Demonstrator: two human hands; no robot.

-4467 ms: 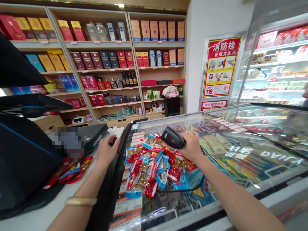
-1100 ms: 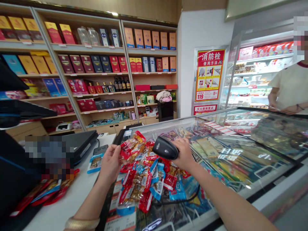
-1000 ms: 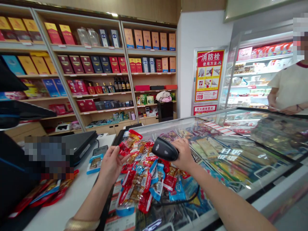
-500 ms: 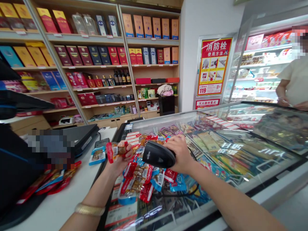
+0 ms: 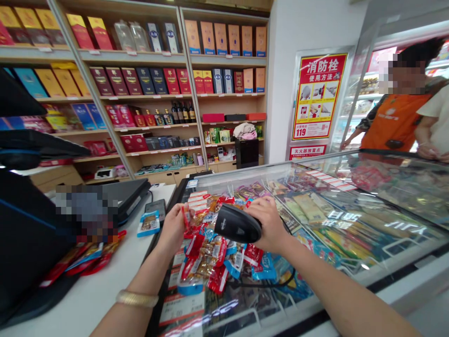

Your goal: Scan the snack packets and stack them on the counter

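My right hand [image 5: 268,222] is wrapped round a black barcode scanner [image 5: 236,224], whose head points left over a heap of snack packets [image 5: 206,257]. Red and blue wrappers with clear windows make up the heap, which lies on the glass top of a display freezer [image 5: 298,299]. At the heap's left side my left hand [image 5: 174,227] pinches a red snack packet [image 5: 186,216], seen nearly edge-on. The scanner's black cable [image 5: 266,284] loops across the glass behind the heap's near edge. A blue snack packet [image 5: 148,223] rests on the white counter at my left.
More packets [image 5: 91,260] lie on the counter [image 5: 129,262] beside a black monitor stand. A phone-like dark device [image 5: 156,207] is by the freezer edge. Across the freezer stand a person in an orange apron [image 5: 396,121] and a person in a pale shirt [image 5: 435,121]. Boxed goods fill the shelves [image 5: 147,57].
My left hand has turned its packet from facing left to edge-on, close to the heap. The scanner stays in my right hand. A person in an orange apron has come into view.
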